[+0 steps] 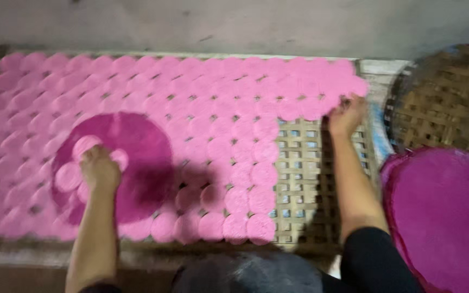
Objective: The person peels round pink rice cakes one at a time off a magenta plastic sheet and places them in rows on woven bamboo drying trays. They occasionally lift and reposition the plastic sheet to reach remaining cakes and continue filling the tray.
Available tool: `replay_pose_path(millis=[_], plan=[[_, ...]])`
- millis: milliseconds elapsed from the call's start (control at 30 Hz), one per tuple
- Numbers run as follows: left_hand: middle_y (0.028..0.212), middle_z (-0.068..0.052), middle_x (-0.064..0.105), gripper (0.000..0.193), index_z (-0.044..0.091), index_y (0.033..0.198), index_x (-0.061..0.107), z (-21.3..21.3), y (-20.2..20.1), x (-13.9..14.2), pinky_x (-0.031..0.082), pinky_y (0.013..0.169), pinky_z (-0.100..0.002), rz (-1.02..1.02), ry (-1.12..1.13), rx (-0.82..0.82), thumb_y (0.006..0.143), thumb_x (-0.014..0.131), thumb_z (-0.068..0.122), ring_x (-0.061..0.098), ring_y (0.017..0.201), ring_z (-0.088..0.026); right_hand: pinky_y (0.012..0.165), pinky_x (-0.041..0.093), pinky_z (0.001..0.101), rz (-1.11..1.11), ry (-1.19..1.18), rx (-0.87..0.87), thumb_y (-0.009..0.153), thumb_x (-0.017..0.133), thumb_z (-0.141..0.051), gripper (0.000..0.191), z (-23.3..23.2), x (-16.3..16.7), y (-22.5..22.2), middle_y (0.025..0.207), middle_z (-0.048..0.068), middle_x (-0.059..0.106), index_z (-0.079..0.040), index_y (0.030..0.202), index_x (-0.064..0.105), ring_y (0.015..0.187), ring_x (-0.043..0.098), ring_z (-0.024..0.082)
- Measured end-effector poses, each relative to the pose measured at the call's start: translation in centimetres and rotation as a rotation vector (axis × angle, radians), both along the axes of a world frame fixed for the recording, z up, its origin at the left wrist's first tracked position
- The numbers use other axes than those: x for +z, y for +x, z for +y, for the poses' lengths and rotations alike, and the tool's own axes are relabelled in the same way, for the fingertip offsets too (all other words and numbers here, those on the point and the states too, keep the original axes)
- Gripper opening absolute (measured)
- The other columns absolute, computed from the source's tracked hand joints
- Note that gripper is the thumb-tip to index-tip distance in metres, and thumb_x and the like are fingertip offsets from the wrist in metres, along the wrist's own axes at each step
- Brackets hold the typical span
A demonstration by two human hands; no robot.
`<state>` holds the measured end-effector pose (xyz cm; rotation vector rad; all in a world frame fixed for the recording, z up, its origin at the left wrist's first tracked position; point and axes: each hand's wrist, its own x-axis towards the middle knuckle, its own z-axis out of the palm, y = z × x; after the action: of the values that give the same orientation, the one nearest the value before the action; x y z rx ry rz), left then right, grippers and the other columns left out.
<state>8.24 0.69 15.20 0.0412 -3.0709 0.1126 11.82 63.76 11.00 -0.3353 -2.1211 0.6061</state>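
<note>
Closest in, a dark blurred shape (pixel 248 274) sits at the bottom edge, between the two forearms. The left hand (pixel 100 169) is curled over small pink discs (pixel 69 176) on a big magenta sheet (pixel 137 157). The right hand (pixel 346 115) pinches a disc (pixel 348 87) at the corner of the pink rows covering the lattice tray (pixel 305 184). Another magenta sheet (pixel 446 217) lies to the right, below a woven basket (pixel 451 103).

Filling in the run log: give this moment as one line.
left hand: on small pink discs atop dark pink sheet | right hand: at pink disc on lattice rack
</note>
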Motion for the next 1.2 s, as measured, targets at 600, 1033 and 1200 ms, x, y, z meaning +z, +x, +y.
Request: replay_pose_path(millis=[600, 1033, 1200], plan=[[0.127, -0.008, 0.063, 0.027, 0.007, 0.121, 0.061, 10.7, 6.0, 2.3, 0.055, 0.095, -0.031, -0.241, 1.678, -0.543, 0.095, 0.066, 0.008, 0.061, 0.113, -0.022, 0.078, 0.061, 0.0328, -0.539, -1.765, 0.799, 0.100, 0.062, -0.012, 0.021, -23.3, -2.2, 2.1, 0.105, 0.008, 0.071, -0.002, 0.118, 0.066, 0.094, 0.069, 0.020], [0.137, -0.040, 0.048, 0.067, -0.013, 0.144, 0.044, -3.0, -2.8, 0.4, 0.047, 0.096, -0.062, 0.033, 0.336, 0.428, 0.096, 0.071, 0.025, 0.050, 0.121, -0.052, 0.061, 0.049, 0.0315, -0.141, -1.107, 0.122, 0.095, 0.069, -0.006, 0.005, 5.8, 1.1, 1.1, 0.082, 0.002, 0.066, -0.004, 0.100, 0.067, 0.071, 0.061, 0.016], [0.107, -0.024, 0.070, 0.021, -0.004, 0.104, 0.069, -2.9, -2.9, 2.4, 0.057, 0.090, -0.050, 0.172, 0.484, 0.398, 0.095, 0.077, 0.012, 0.068, 0.095, -0.038, 0.069, 0.055, 0.0427, -0.243, -0.243, -0.181, 0.080, 0.076, -0.005, 0.021, 4.9, 0.7, 0.4, 0.084, 0.012, 0.069, -0.002, 0.099, 0.069, 0.077, 0.069, 0.031]])
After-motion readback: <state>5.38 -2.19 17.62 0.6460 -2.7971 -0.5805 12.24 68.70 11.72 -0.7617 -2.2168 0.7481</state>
